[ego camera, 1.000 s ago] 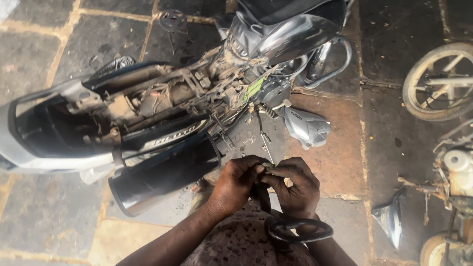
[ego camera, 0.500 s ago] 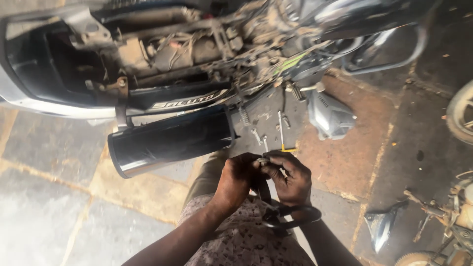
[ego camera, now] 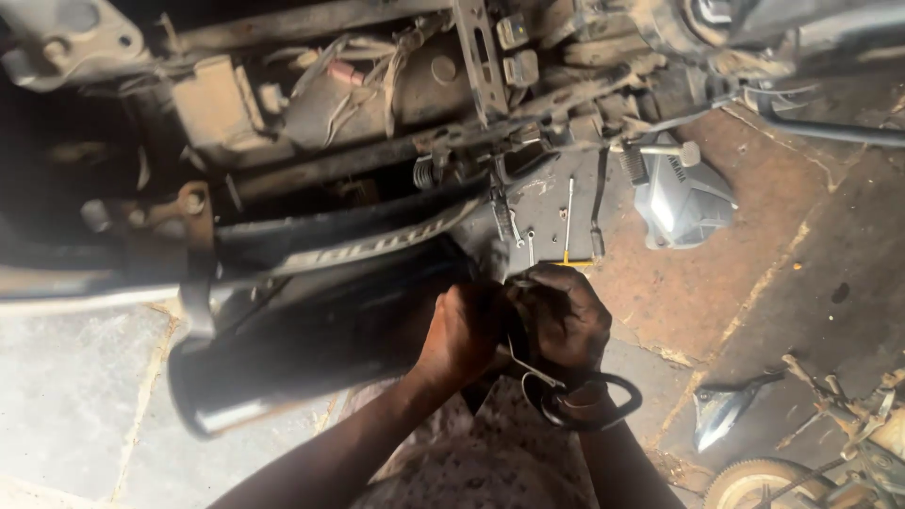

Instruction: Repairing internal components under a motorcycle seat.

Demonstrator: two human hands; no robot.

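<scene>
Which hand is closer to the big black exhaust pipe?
Left. The left hand is right beside the black exhaust pipe; the right hand sits farther out, past the left.

You have two hands at work: your left hand and your right hand, pressed together just below one stripped scooter. One black exhaust muffler lies along its lower edge. On the paving past your knuckles you can count three long hand tools, lying side by side. Two loose silver body panels show: one beside the tools, one further right. One wheel sits at the bottom right corner.
</scene>
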